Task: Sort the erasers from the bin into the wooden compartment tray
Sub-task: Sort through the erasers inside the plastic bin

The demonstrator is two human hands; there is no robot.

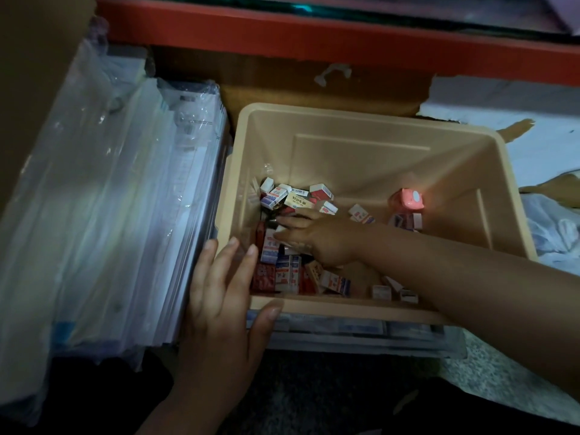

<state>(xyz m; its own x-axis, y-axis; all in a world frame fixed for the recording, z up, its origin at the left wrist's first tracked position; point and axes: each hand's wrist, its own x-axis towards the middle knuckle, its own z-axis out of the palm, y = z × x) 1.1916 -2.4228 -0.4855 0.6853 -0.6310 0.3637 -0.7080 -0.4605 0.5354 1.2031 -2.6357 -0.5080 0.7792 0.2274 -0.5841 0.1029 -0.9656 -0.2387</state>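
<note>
Beige rectangular plastic bin is sitting centre. I'm seeing left hand bracing its near-left corner, fingers straight. Right hand is reaching among small boxed red-white erasers on its floor; can't tell its grip.

A dimly lit brown shelf board runs beneath a red beam. A beige plastic bin stands on it. The bin's near end sits over flat plastic-wrapped packs, just right of the left hand. Left of that hand, a tall stack of clear-wrapped paper packs lies against the bin's side. Far beyond the right hand, toward the right, a torn white sheet covers the board. A cardboard box stands far left.
</note>
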